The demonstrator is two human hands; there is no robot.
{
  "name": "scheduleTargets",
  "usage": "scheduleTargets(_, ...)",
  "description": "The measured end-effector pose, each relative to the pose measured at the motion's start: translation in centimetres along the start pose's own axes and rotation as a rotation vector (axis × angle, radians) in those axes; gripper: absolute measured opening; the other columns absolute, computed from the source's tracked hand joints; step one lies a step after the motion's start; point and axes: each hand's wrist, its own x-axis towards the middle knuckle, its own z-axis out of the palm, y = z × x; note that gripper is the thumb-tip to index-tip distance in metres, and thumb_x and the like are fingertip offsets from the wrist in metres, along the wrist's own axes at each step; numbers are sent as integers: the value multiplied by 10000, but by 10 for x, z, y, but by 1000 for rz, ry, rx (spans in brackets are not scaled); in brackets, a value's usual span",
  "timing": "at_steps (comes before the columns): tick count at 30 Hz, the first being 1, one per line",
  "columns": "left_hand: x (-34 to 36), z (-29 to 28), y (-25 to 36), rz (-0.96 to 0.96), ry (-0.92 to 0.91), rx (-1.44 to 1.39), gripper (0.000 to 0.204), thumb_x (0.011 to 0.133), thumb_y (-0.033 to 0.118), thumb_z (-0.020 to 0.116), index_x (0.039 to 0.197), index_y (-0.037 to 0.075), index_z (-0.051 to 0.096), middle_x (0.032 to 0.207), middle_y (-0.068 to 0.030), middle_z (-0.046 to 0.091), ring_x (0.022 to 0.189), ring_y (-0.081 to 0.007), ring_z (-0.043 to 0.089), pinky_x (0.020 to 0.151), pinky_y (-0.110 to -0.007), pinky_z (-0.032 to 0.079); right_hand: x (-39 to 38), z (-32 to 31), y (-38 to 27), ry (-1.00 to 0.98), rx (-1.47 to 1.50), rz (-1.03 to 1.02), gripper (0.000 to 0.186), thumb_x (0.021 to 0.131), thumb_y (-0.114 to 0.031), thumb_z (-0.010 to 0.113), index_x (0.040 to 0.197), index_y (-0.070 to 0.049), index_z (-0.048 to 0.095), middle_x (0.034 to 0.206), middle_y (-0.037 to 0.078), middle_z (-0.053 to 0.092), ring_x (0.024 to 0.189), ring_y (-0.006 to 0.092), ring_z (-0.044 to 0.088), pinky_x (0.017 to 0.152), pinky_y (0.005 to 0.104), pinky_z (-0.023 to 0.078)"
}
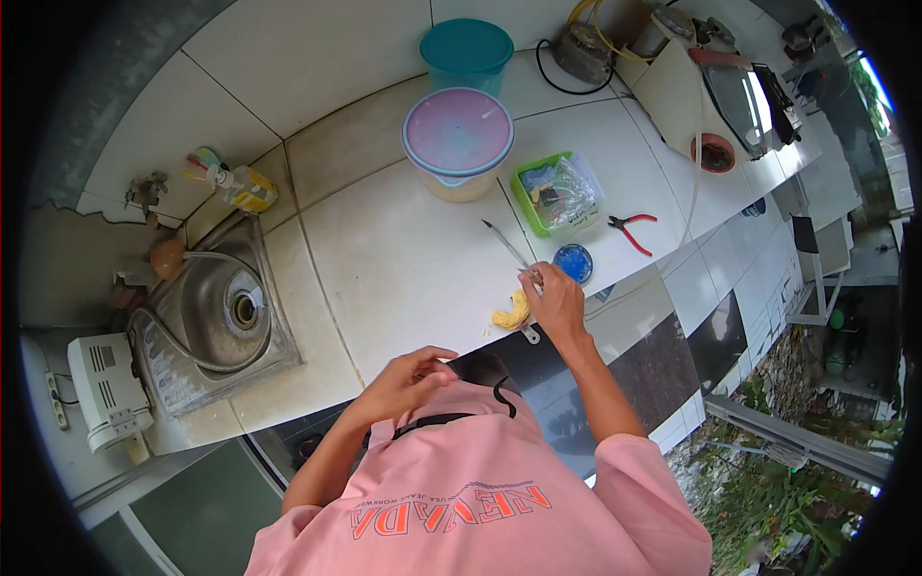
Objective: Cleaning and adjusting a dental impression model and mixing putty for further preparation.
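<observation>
My right hand [557,300] is over the counter's front edge, fingers pinched round the near end of a slim pointed tool [504,243] with a dark tip and a pale shaft; its exact kind does not show. Beside those fingers lies a yellow, bumpy, curved lump [510,313]. A round blue lid-like disc [573,262] rests just beyond the hand. My left hand [411,381] hovers near the counter edge in front of my shirt, fingers loosely bent and apart, holding nothing. Red-handled pliers [636,233] lie to the right, near a green box [531,206] of plastic-wrapped items.
A tub with a pink lid [458,132] and a teal-lidded container [467,53] stand at the back. On the left are a steel sink [274,317] and a yellow bottle [252,191]. A grey pump-like device [583,55] with hoses sits at the back right.
</observation>
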Motion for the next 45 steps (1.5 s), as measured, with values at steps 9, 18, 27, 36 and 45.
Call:
scheduleTargets(9, 17, -18, -47, -136, 375, -338, 357, 1017, 303, 461, 1214, 27, 573, 990, -77, 653, 897, -145, 614, 828, -294, 500, -37, 4, -20, -207, -44, 266, 394, 841, -390, 694, 914, -5, 657, 825, 175, 699, 775, 386, 676, 690, 452, 528)
scheduleTargets(18, 59, -29, -11, -270, -68, -859, 803, 929, 730, 279, 1289, 48, 503, 1044, -86, 604, 964, -205, 621, 863, -366, 524, -10, -56, -132, -347, 417, -204, 327, 823, -173, 745, 1096, -6, 678, 995, 153, 695, 842, 251, 712, 662, 303, 580)
scheduleTargets(27, 62, -47, -6, 7, -8, -1339, 284, 984, 323, 502, 1064, 52, 531, 950, -95, 593, 849, -213, 614, 745, -378, 553, -10, -48, -190, -211, 243, -315, 472, 839, -141, 706, 1269, -18, 553, 1018, 141, 618, 808, 250, 634, 682, 337, 526)
scheduleTargets(36, 50, -58, -8, -67, 490, -1505, 227, 1010, 342, 475, 1047, 119, 496, 969, -76, 585, 894, -211, 568, 827, -458, 476, -33, -19, -196, -333, 385, -202, 410, 981, -96, 512, 1386, -34, 497, 846, 100, 613, 645, 159, 540, 632, 304, 477)
scheduleTargets(45, 60, -74, 9, 112, 554, -1699, 192, 1038, 306, 398, 1033, 128, 471, 969, -34, 579, 948, -169, 567, 801, -431, 472, -29, 0, -227, -206, 267, -335, 382, 920, -54, 584, 1302, -61, 594, 748, 121, 592, 591, 212, 537, 588, 332, 452)
